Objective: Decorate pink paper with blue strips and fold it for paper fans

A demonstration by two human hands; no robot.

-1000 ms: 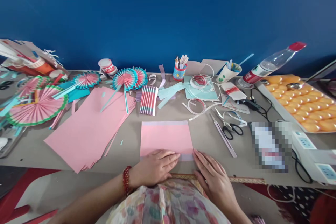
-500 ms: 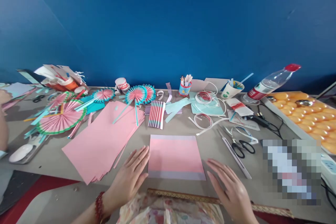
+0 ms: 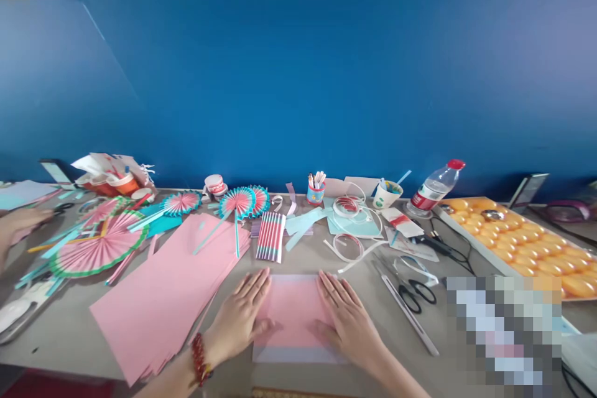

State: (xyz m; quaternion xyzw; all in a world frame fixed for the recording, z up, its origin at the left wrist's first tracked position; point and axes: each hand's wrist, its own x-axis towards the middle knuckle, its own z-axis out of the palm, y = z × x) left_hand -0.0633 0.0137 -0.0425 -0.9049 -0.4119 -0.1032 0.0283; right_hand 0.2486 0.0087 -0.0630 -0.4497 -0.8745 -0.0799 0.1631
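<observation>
A pink sheet of paper (image 3: 296, 308) with lilac strips along its far and near edges lies flat on the table before me. My left hand (image 3: 242, 317) rests on its left edge, fingers stretched out and pointing away from me. On the right part of the sheet lies my right hand (image 3: 345, 320), flat, with its fingers extended and thumb toward the middle. Neither hand grips anything. Just beyond the sheet is a pleated pink-and-lilac paper piece (image 3: 270, 236). To the left spreads a stack of pink paper (image 3: 163, 298).
Scissors (image 3: 415, 292) and a slim white cutter-like tool (image 3: 410, 314) lie at right, near a bottle (image 3: 433, 189) and a tray of orange rounded items (image 3: 513, 236). Folded paper fans (image 3: 102, 245) lie left. Another person's hand (image 3: 28, 221) is at the far left.
My right hand has moved left from beside the sheet onto it. My left hand has come onto the sheet's left edge. The camera view has tilted up.
</observation>
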